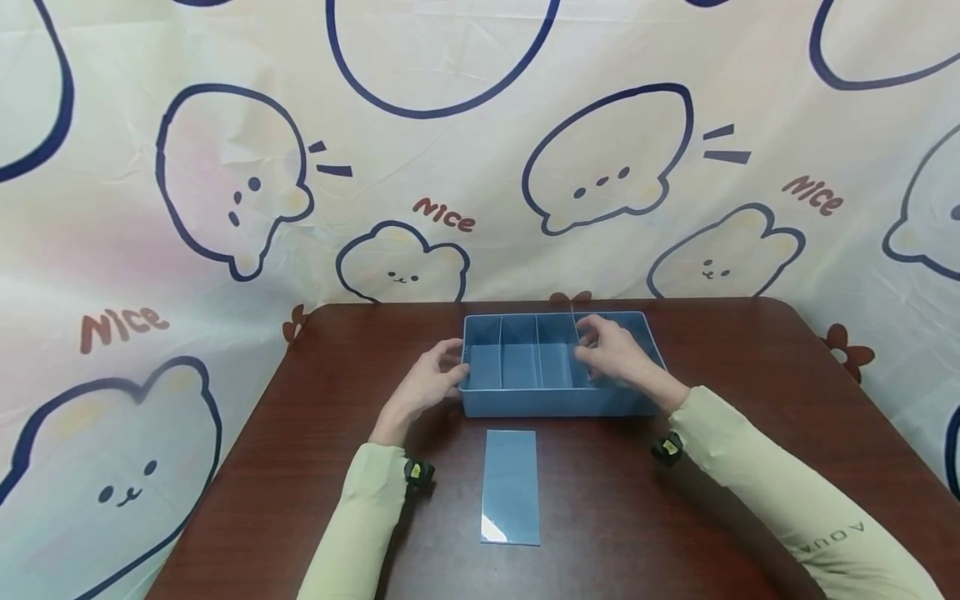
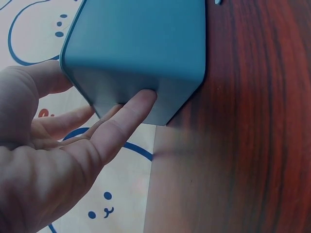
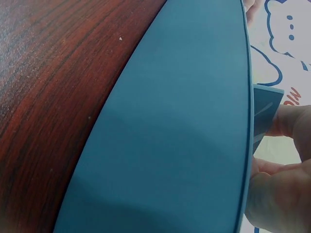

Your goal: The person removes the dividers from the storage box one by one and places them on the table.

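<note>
A blue rectangular storage box point(image 1: 558, 403) stands on the table, its inside split by upright dividers. My left hand point(image 1: 427, 379) is at the box's left end. In the left wrist view, straight fingers of that hand point(image 2: 63, 145) touch the outer end wall point(image 2: 129, 90). Over the right half of the box, my right hand point(image 1: 613, 350) pinches a divider point(image 1: 573, 315) that rises above the rim. Behind the long wall point(image 3: 165, 126) in the right wrist view, the divider's corner point(image 3: 266, 104) shows beside the fingers; its lower part is hidden.
A flat, shiny blue rectangular panel point(image 1: 511, 492) lies on the dark brown wooden table point(image 1: 322, 500), in front of the box. A printed cloth point(image 1: 487, 158) with cartoon animals hangs behind the table and along its sides.
</note>
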The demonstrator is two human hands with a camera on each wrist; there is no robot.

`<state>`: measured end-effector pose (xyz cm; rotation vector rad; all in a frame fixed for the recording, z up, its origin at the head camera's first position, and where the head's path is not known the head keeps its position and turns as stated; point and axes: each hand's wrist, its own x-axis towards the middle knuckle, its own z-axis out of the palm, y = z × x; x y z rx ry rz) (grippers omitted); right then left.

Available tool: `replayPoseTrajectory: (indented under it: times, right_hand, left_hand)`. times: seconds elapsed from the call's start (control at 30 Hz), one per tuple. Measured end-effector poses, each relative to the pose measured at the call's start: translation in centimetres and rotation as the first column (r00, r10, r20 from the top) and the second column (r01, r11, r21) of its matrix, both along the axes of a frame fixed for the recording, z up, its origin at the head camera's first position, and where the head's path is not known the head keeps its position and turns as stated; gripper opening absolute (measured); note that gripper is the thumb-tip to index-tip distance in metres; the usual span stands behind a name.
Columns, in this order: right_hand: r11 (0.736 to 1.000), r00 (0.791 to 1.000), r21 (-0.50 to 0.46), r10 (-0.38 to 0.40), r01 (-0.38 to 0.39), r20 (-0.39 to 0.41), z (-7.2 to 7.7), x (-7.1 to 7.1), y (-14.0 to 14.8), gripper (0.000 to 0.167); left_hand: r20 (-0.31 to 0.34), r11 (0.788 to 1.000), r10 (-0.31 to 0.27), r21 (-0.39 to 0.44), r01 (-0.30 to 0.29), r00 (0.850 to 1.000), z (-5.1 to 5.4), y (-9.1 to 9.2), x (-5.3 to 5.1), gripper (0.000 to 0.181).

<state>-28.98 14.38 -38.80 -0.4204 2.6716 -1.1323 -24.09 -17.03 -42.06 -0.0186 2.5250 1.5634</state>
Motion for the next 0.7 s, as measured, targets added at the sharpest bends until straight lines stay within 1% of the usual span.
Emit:
replayPoseTrajectory:
  times: [0.23, 0.43, 0.7]
  right_hand:
    - [1.000, 1.000, 0.001, 0.005, -0.005, -0.004, 0.03, -0.19, 0.08, 0.055]
    - [1.000, 1.000, -0.011, -0.011, 0.011, -0.008, 0.21, 0.00, 0.23, 0.055]
    - [0.999, 0.999, -0.019, -0.026, 0.025, -0.022, 0.51, 0.19, 0.02, 0.055]
  left_hand:
    - [0.003, 1.000, 0.007, 0.000, -0.007, 1.000, -0.02, -0.02, 0.02, 0.055]
    - [0.003, 1.000, 0.004, -0.006, -0.004, 1.000, -0.11, 0.12, 0.03, 0.056]
    - [0.008, 1.000, 0.000, 0.001, 0.000, 1.000, 0.21, -0.09, 0.22, 0.055]
